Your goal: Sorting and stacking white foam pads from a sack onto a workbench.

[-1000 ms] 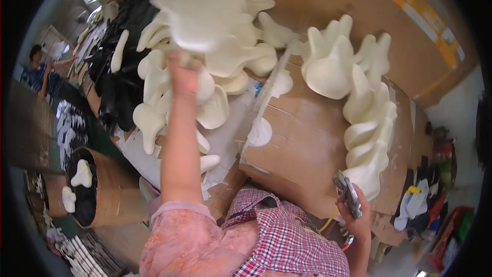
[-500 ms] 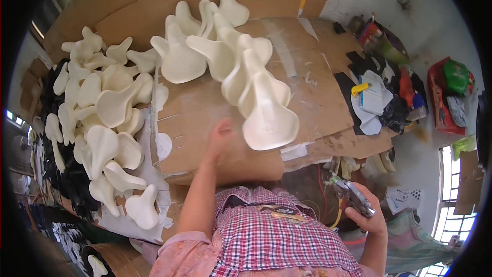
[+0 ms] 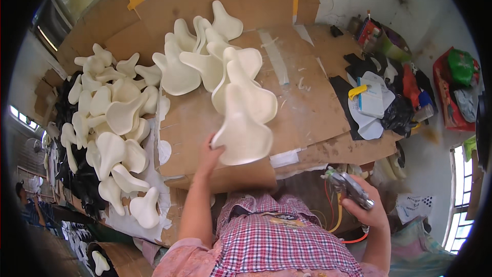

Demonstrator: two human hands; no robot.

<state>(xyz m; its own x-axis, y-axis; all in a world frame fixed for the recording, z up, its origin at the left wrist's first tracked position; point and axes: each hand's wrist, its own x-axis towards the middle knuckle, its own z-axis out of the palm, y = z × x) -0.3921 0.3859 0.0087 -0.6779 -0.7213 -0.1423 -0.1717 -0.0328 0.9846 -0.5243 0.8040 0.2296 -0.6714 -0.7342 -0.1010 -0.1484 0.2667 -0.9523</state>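
My left hand [image 3: 207,156] grips the near edge of a cream-coloured saddle-shaped foam shell [image 3: 243,123], the front one of a row of such shells [image 3: 212,59] lying overlapped on the cardboard-covered table [image 3: 312,113]. My right hand [image 3: 366,208] is low at the table's near right edge, closed round a metal spray gun [image 3: 348,187] with an orange hose. A checked apron covers my chest at the bottom.
A large heap of the same cream shells [image 3: 110,123] lies to the left on black material. Black cut pieces, white paper patterns and a yellow tool [image 3: 366,97] sit at the table's right end. Bags and clutter stand by the right wall.
The view has swung from the left heap to the table. My left hand has come down from the heap and taken hold of the front shell on the cardboard. The right hand keeps the spray gun.
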